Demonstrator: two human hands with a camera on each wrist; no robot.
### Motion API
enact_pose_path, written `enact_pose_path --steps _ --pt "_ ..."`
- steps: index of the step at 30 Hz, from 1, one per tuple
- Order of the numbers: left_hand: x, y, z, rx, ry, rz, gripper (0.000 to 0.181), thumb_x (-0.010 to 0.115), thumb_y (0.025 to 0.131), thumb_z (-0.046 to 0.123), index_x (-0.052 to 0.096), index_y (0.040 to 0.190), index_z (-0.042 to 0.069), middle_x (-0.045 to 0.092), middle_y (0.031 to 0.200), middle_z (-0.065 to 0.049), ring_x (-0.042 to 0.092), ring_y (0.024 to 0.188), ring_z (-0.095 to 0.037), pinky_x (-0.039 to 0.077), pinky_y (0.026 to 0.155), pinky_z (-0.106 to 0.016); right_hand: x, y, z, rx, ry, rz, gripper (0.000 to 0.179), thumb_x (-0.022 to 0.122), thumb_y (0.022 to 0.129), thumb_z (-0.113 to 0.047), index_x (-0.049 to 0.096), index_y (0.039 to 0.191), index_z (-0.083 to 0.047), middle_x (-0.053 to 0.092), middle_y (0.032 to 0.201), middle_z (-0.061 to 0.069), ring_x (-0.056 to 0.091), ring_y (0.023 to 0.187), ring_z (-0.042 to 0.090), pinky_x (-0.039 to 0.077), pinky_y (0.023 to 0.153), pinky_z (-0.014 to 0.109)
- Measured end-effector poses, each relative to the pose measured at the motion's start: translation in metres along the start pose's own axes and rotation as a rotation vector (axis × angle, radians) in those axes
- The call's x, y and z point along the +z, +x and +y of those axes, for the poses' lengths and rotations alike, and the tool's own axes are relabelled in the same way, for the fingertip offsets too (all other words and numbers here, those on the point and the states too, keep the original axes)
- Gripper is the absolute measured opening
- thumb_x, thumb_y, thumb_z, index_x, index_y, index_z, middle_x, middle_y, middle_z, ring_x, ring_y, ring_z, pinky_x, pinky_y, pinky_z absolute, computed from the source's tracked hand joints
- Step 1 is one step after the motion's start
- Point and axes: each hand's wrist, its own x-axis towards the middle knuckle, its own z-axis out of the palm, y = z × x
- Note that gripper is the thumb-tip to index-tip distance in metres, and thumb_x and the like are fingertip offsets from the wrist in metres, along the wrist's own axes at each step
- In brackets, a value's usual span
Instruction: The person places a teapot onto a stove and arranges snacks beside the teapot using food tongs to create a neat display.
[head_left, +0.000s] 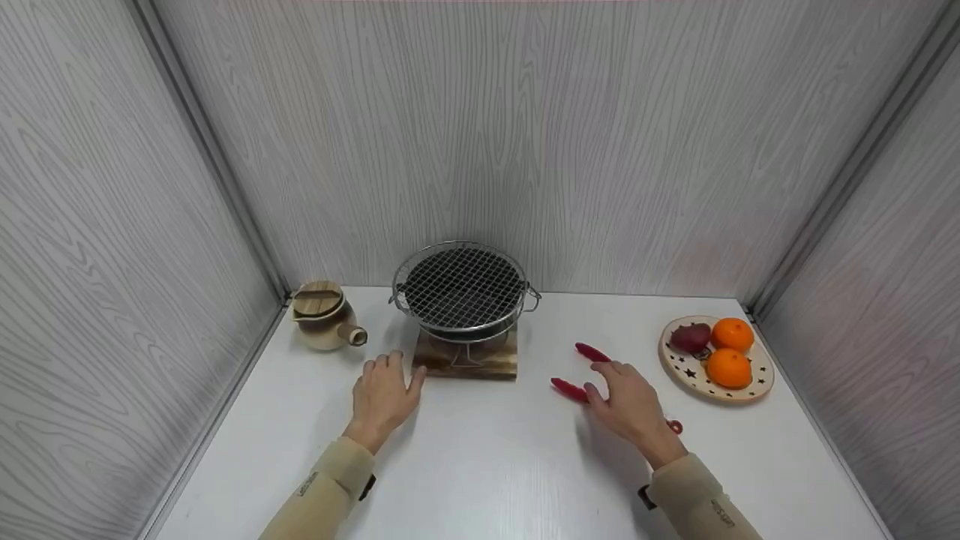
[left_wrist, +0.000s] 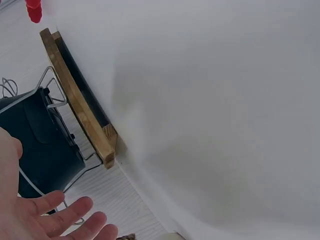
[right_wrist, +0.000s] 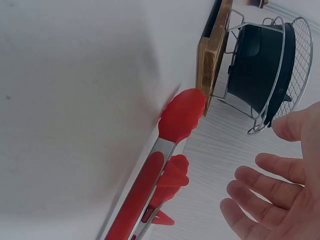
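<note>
My left hand (head_left: 384,397) is above the white table, fingers spread and holding nothing, in front of a small grill (head_left: 465,292). The grill has a round wire mesh over a black bowl and stands on a wooden base (head_left: 495,361). My right hand (head_left: 628,401) hovers over a pair of red-tipped metal tongs (right_wrist: 137,200), its fingers relaxed and apart from them in the right wrist view. The tongs lie spread on the table, their red tips (head_left: 570,390) towards the grill. From above, the hand hides their middle.
On the left stands a clay teapot (head_left: 324,330) with a wooden lid and side handle. A star-patterned plate (head_left: 682,375) on the right holds two oranges (head_left: 729,368) and a dark red, potato-shaped item (head_left: 691,338). Pale wood-grain panels (head_left: 480,150) enclose the table's back and sides.
</note>
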Motion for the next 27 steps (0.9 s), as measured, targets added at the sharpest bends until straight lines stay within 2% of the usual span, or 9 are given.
enact_pose_path --steps 7,14,20,27 --pt "-0.008 0.008 -0.005 -0.024 0.02 0.007 0.057 0.059 0.112 0.05 0.067 0.126 -0.004 0.073 0.116 -0.028 0.07 0.107 -0.047 0.063 0.083 -0.062 0.005 0.008 -0.013 -0.027 0.018 -0.016 0.025 0.075 0.105 -0.024 0.077 0.123 -0.007 0.082 0.116 0.014 0.076 0.108 0.036 0.066 0.097 0.057" --pt "-0.016 0.021 -0.01 -0.063 0.029 -0.001 0.053 0.059 0.111 0.046 0.066 0.117 -0.006 0.071 0.113 -0.03 0.071 0.104 -0.05 0.063 0.081 -0.066 0.017 0.016 -0.025 -0.064 0.012 -0.034 0.019 0.075 0.105 -0.023 0.079 0.118 -0.009 0.084 0.109 0.011 0.078 0.097 0.031 0.067 0.096 0.052" --pt "-0.022 0.029 -0.017 -0.078 0.046 0.009 0.057 0.055 0.112 0.049 0.067 0.118 -0.007 0.071 0.117 -0.032 0.072 0.104 -0.052 0.063 0.079 -0.067 0.028 0.024 -0.036 -0.112 -0.016 -0.018 0.018 0.075 0.104 -0.025 0.08 0.112 -0.009 0.082 0.1 0.009 0.074 0.088 0.027 0.067 0.087 0.047" --pt "-0.025 0.036 -0.027 -0.095 0.071 0.021 0.063 0.055 0.111 0.052 0.064 0.122 -0.009 0.07 0.116 -0.034 0.071 0.105 -0.055 0.062 0.081 -0.068 0.041 0.032 -0.047 -0.18 -0.046 0.035 0.016 0.074 0.105 -0.024 0.077 0.104 -0.009 0.077 0.092 0.008 0.071 0.088 0.03 0.063 0.08 0.047"
